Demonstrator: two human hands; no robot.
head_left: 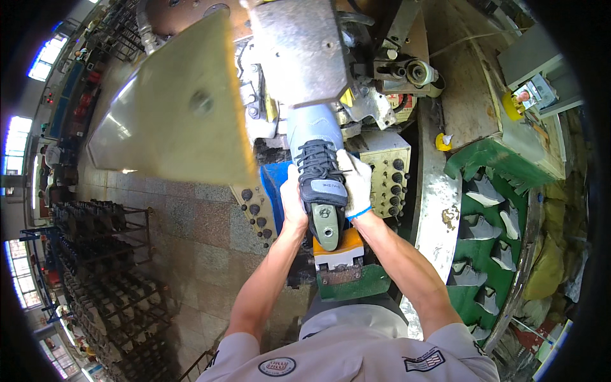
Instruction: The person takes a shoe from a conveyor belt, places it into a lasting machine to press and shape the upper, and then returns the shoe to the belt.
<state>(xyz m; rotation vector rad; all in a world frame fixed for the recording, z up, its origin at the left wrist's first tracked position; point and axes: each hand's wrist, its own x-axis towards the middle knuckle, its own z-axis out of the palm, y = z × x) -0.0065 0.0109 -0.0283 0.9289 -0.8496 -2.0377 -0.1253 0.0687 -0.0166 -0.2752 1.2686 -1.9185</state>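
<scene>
A grey lace-up shoe upper [315, 134] with dark laces sits on a dark green shoe last [327, 237]. Its toe points away from me, under the metal head [298, 51] of a machine, which hides the tip. My left hand [293, 198], in a white glove, presses against the left side of the shoe near the collar. On the opposite side my right hand [356, 184], gloved with a blue cuff edge, grips it by the laces. The heel end of the last rests over an orange pad [340, 243] on a machine bracket.
A yellowish translucent guard plate [184, 105] hangs at upper left. Knobs cover a control panel [389, 175] right of my hands. A green-lined conveyor [503, 270] carries several grey uppers at right. Shoe racks [108, 254] stand at left; a metal rail [439, 216] runs beside me.
</scene>
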